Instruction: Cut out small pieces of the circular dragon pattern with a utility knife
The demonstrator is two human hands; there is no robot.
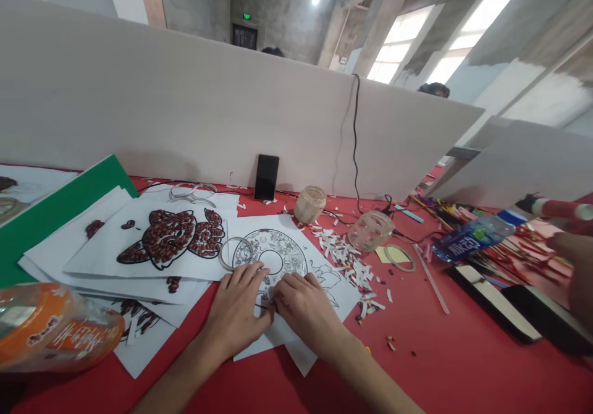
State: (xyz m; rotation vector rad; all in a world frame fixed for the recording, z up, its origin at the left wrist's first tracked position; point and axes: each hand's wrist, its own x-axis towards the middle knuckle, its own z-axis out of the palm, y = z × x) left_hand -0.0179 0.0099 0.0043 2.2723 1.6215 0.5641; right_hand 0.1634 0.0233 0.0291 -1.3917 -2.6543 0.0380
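Head view: left hand [241, 312] and right hand [303, 309] touch drawing [290, 244]; orange label [81, 335] unreadable.

Hands [239, 306] on drawing [290, 250] (grip unclear).

Circular line drawing [293, 247], uncoloured: black outlines form an ornate band around a blank centre; white paper [273, 221] lies on the red worktop [435, 358].

The orange-labelled bottle [60, 327] runs past the left edge.
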